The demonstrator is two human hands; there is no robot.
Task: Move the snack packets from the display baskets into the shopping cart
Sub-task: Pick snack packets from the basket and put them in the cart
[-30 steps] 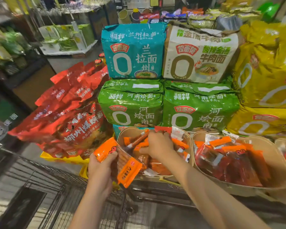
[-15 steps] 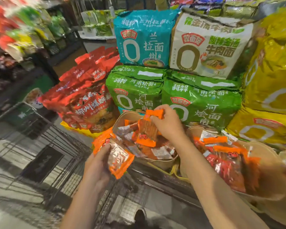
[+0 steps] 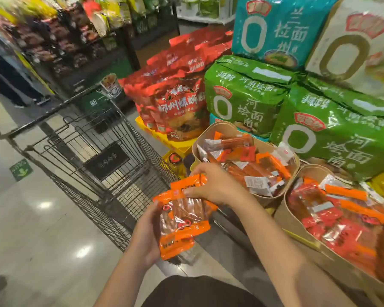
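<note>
both hands grip orange snack packets beside the shopping cart

left hand clutches a stack of snack packets; right hand pinches the stack's top packet. just right of the wire shopping cart, two display baskets hold more packets, green noodle bags behind.

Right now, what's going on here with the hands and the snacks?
A person stands beside the cart at the baskets. The left hand holds a stack of orange packets from below, and the right hand pinches their top edge. The packets are not in the cart yet; both baskets hold many more.
</note>
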